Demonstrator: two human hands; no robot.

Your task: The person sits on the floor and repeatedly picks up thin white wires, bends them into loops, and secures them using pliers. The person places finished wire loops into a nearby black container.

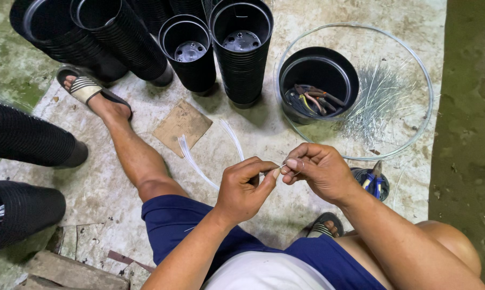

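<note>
My left hand [246, 188] and my right hand [317, 171] meet over the concrete floor, fingertips pinched together on a bundle of thin white wires [199, 158]. The strands curve away left from my fingers and fan out near a piece of brown cardboard [182, 124]. My right fingers bend a small loop in the wire end. I sit with my left leg stretched out in a striped sandal [84, 87].
Stacks of black plastic pots [241, 51] stand at the back and lie on their sides at the left. A single pot [319, 80] holds pliers, inside a large wire hoop [425, 86] with a heap of cut wires [374, 104]. Blue-handled pliers [372, 181] lie by my right wrist.
</note>
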